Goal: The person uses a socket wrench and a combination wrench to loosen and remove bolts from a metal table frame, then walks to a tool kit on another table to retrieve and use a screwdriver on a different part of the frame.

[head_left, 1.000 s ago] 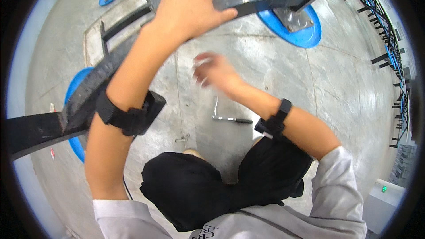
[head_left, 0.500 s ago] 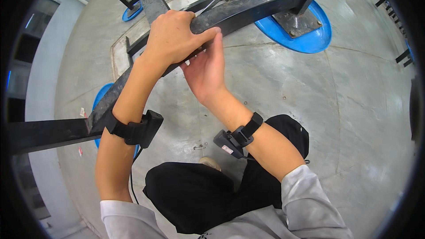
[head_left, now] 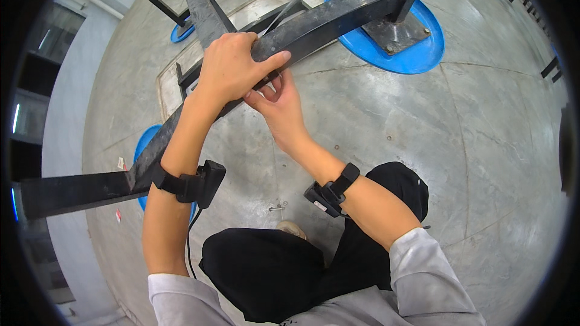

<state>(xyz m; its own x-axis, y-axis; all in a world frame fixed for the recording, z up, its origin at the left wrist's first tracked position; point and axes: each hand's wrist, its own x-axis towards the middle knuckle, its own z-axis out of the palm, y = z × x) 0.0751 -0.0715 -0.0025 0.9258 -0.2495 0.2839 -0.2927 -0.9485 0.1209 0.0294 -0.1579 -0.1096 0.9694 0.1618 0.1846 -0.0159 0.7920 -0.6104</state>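
Since the earlier frame, the right hand (head_left: 279, 104) had tucked under the dark steel beam (head_left: 326, 21), fingers curled against its underside; the left hand (head_left: 232, 67) gripped it from above (wrapped tight), near the blue floor disc (head_left: 423, 54).

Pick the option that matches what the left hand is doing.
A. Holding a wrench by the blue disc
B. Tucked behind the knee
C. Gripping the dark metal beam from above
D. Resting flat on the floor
C: the left hand wraps over the top of the beam, thumb stretched along it, while the right hand reaches up to the beam's underside just beside it.
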